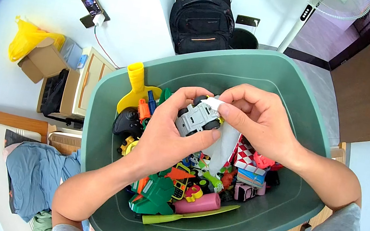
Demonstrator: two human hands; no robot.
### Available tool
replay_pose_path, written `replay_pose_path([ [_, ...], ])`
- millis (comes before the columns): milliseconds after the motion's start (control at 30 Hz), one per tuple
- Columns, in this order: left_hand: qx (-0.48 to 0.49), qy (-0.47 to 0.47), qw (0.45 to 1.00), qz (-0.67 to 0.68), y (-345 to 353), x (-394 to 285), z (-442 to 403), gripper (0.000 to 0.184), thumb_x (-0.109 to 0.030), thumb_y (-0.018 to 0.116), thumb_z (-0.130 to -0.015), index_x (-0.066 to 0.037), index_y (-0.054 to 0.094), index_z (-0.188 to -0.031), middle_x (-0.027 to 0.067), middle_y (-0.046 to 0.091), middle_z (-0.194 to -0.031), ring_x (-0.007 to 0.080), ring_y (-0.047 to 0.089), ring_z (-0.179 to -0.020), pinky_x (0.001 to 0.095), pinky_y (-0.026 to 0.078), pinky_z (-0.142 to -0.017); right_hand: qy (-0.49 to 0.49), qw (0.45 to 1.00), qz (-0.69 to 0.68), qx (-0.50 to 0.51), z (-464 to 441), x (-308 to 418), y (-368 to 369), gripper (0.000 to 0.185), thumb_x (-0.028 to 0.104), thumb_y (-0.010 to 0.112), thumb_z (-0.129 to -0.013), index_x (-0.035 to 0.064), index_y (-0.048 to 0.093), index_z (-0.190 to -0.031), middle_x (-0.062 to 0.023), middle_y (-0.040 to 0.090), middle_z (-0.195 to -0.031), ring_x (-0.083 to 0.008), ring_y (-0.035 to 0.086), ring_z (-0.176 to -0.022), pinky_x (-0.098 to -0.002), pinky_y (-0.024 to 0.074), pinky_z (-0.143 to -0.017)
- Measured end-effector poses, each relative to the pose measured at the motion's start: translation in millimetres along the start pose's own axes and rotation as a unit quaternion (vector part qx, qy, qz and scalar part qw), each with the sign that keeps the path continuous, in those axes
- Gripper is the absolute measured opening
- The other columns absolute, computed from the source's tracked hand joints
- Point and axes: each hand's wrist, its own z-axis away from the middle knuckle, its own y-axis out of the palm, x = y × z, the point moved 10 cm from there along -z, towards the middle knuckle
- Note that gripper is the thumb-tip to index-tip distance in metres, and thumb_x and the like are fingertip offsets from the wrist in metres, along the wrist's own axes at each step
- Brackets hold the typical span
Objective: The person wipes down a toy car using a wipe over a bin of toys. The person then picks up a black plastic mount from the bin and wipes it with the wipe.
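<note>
Above a big green tub (96, 208), my left hand (169, 130) holds a grey toy car (197, 119) with its underside and black wheels showing. The fingers of my right hand (257, 120) pinch a white tissue (225, 147) against the car's upper end; the rest of the tissue hangs down over the toys. Beneath the hands lie a black game controller (128, 122), a green toy (155, 194), a pink cylinder (198, 204) and a yellow-green flat piece (190, 214). A yellow shovel (135, 88) leans on the tub's left wall.
Behind the tub stand a black backpack (202, 20), a black bin (244, 40) and a white fan (304, 18). At the left are a cabinet (93, 76), cardboard boxes (46, 59) and blue clothing (35, 174). A phone (90, 3) is mounted on the wall.
</note>
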Motion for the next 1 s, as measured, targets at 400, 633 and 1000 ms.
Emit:
replay_pose_path([
  [400,-0.003,0.013,0.999,-0.034,0,1,3,0.057,-0.007,0.075,-0.081,-0.003,0.047,-0.131,0.0035,0.059,-0.109,0.0081,0.058,-0.096,0.0239,0.05,-0.083,-0.006,1.0,0.004,0.012,-1,-5,3,0.02,0.016,0.062,-0.096,-0.0018,0.063,-0.103,-0.0023,0.066,-0.082,-0.004,0.059,-0.069,-0.0223,0.0469,-0.058],
  [633,0.013,0.023,0.998,-0.049,3,3,3,0.057,-0.009,0.075,-0.081,-0.003,0.047,-0.131,0.004,0.057,-0.111,0.0094,0.056,-0.1,0.0254,0.049,-0.086,0.002,0.999,0.033,0.003,5,-2,2,0.02,0.017,0.063,-0.095,-0.0019,0.064,-0.101,-0.0026,0.065,-0.081,-0.0039,0.058,-0.066,-0.0231,0.0457,-0.055],
  [1000,-0.014,0.034,0.999,0.014,-3,-6,9,0.052,-0.016,0.077,-0.08,-0.001,0.054,-0.123,0.0054,0.06,-0.104,0.0103,0.057,-0.092,0.0267,0.049,-0.08,-0.005,1.0,0.023,0.001,4,7,8,0.018,0.016,0.064,-0.095,-0.0013,0.064,-0.099,-0.0014,0.065,-0.078,-0.003,0.055,-0.064,-0.022,0.0435,-0.054],
])
